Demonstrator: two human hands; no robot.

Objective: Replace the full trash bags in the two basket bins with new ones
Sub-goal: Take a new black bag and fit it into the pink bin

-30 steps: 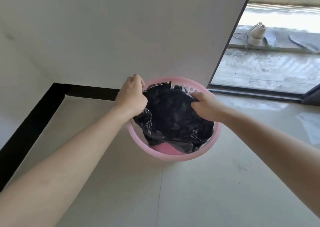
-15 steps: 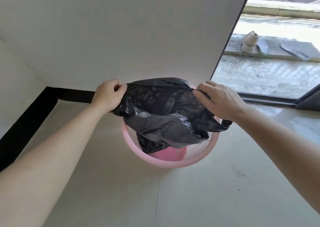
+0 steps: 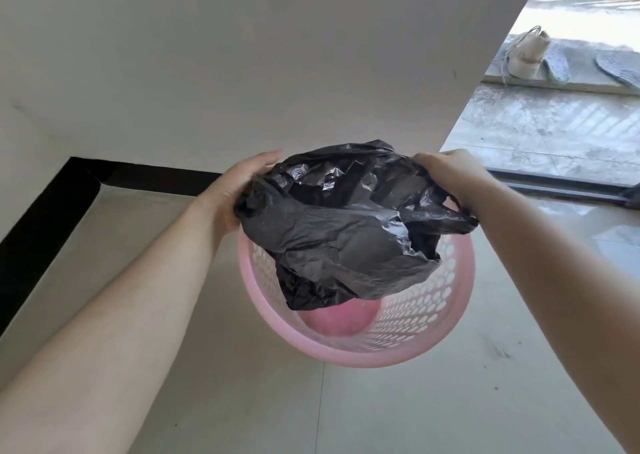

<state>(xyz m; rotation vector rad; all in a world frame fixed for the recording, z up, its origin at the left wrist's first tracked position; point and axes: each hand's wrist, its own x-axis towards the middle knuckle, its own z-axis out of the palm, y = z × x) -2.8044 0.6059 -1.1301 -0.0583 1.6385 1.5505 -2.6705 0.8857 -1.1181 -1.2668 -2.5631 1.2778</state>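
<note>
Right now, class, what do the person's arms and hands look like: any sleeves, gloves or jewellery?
Left forearm and right forearm are bare, with no sleeve in view. Left hand and right hand wear no gloves; no ring, watch or bracelet shows.

Bare forearms (image 3: 145, 290) lead to the bare left hand (image 3: 239, 190) and right hand (image 3: 453, 176).

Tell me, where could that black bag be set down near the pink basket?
Bare tiles lie left of the pink basket to the black skirting, right of it to the door track, and nearer the camera. Crowded: over the basket, where left hand and right hand hold the black bag.
</note>
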